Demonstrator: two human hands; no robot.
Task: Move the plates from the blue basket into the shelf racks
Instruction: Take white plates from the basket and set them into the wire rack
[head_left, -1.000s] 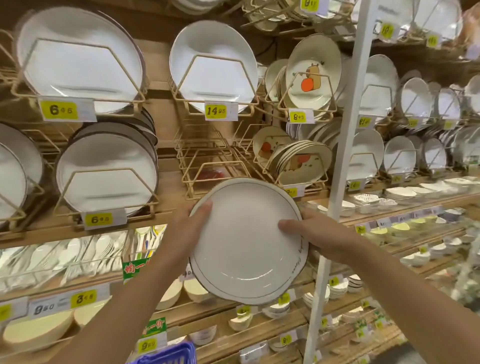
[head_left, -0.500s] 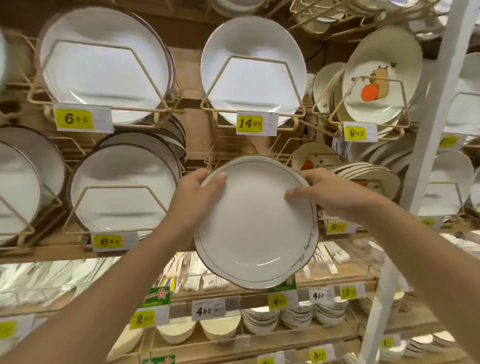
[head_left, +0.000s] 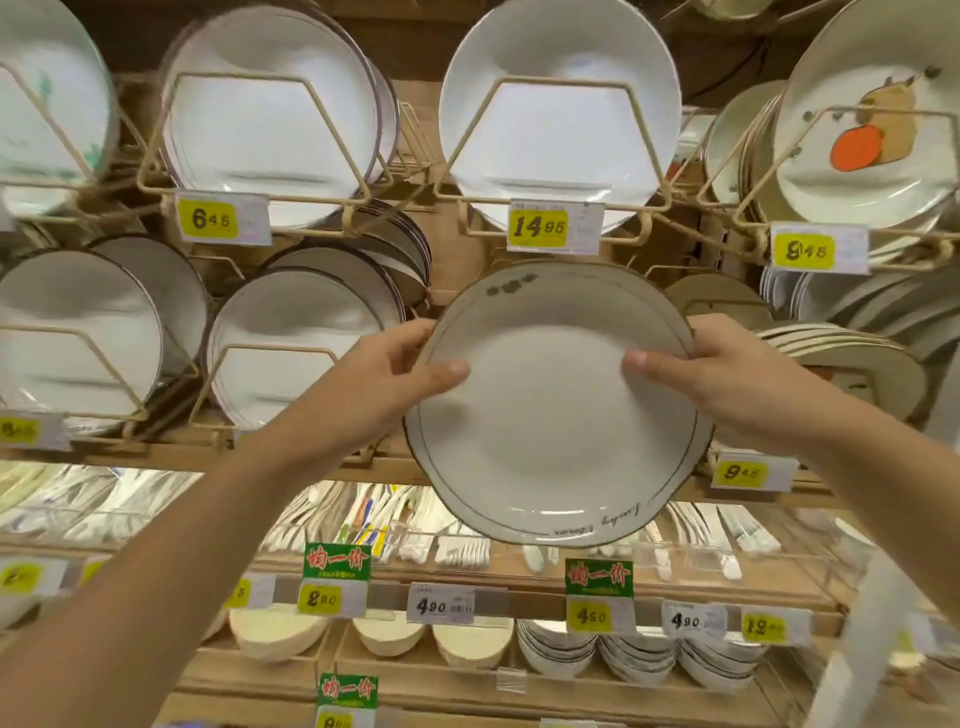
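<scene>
One white plate (head_left: 556, 410), dark-rimmed with script near its lower edge, is held upright facing the shelving, in front of the rack slot below the 14.95 price tag (head_left: 555, 226). Left hand (head_left: 384, 382) and right hand (head_left: 727, 379) clasp opposite edges, thumbs across the face, fingers behind, probably to keep it steady for slotting in. Neighbouring wire racks (head_left: 270, 135) prop plates upright.

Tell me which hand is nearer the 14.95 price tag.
Left, narrowly. The left hand sits below-left of the 14.95 price tag; the right hand sits below-right, slightly farther. Both grip the plate.
</scene>
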